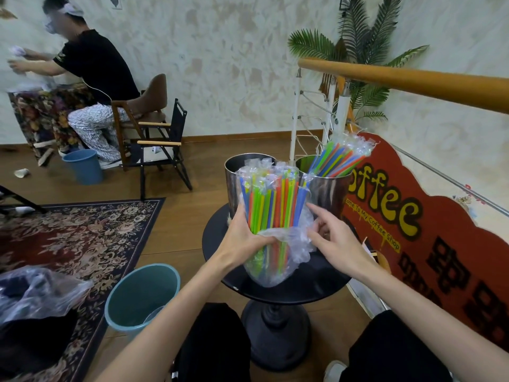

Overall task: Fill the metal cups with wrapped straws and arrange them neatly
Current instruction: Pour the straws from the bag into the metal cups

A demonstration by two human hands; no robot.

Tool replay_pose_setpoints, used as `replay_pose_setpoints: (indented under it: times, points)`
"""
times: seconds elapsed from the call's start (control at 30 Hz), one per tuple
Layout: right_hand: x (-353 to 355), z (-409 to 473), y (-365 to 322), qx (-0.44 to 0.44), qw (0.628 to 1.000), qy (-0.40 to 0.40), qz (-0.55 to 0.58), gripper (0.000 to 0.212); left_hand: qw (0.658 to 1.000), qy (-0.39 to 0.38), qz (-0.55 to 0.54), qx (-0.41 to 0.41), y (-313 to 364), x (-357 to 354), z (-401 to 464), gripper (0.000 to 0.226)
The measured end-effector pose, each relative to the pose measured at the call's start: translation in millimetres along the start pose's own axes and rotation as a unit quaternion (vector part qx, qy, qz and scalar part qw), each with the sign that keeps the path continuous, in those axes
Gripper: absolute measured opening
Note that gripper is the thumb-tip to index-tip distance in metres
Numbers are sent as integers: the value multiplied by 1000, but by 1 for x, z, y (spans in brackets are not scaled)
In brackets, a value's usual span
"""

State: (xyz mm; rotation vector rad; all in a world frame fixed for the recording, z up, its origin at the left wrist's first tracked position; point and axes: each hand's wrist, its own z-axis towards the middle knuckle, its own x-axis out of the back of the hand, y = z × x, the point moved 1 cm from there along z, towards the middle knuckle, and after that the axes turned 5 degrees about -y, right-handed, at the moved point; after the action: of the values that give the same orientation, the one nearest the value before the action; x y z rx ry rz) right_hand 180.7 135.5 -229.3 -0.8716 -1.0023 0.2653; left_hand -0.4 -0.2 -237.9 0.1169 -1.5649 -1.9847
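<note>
Our left hand [242, 238] grips the straw bundle [271, 213] around its lower half; our right hand [334, 238], fingers spread, touches its plastic bag [300, 244].

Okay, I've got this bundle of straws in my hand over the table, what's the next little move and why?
Probably lift the bundle of wrapped straws and lower it into the left metal cup. That cup looks empty, while the right metal cup already holds straws. Your left hand grips the bundle with a loose plastic bag bunched low around it, so your right hand could slide the bag off first.
</note>
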Motion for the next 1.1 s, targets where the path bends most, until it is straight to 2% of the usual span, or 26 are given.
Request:
replay_pose_setpoints:
  times: [0.1, 0.17, 0.23, 0.3, 0.37, 0.43, 0.47, 0.5, 0.53, 0.57, 0.63, 0.77, 0.93, 1.0, 1.1]
  points:
    - [-7, -1, -1, 20, 998, -17, -54, 40, 999, -39, 14, -2, 2, 3, -2, 92]
    - [-7, -1, -6, 27, 998, -47, -7, 33, 996, -76, 54, 0, 6, 7, -4, 90]
    - [-7, -3, -11, 19, 992, -79, 92, 31, 984, -105, 141, -6, 10, 12, -4, 89]
    - [-7, -5, -11, 8, 981, -101, 163, 46, 957, -101, 273, -17, 12, 17, -4, 84]
    - [-8, -11, -8, 20, 978, -118, 170, 66, 917, -84, 387, -39, 17, 18, -4, 72]
    - [-12, -15, -13, 33, 981, -135, 132, 61, 882, -77, 462, -49, 20, 15, -2, 63]
    - [-15, -14, -17, 32, 984, -131, 118, 67, 878, -80, 470, -50, 20, 14, -1, 61]
    - [-18, -12, -18, 32, 987, -119, 106, 77, 891, -90, 443, -49, 20, 14, -1, 59]
    - [-22, -9, -19, 37, 989, -105, 97, 86, 917, -104, 381, -45, 20, 16, -2, 55]
    - [-25, -5, -18, 43, 990, -96, 95, 89, 943, -119, 309, -40, 21, 17, -2, 53]
    - [-27, 1, -18, 49, 990, -84, 99, 88, 966, -142, 213, -30, 23, 20, -4, 52]
    - [-26, 7, -21, 34, 995, -65, 73, 83, 970, -198, 139, -5, 31, 27, -5, 59]
    - [-17, 9, -20, -9, 997, -71, 41, 85, 962, -265, 56, 28, 34, 47, -5, 45]
    - [-15, 9, -21, -18, 996, -76, 32, 85, 964, -260, 44, 25, 32, 50, -7, 37]
    - [-15, 8, -26, -4, 996, -91, 23, 77, 972, -193, 135, -11, 29, 46, -6, 25]
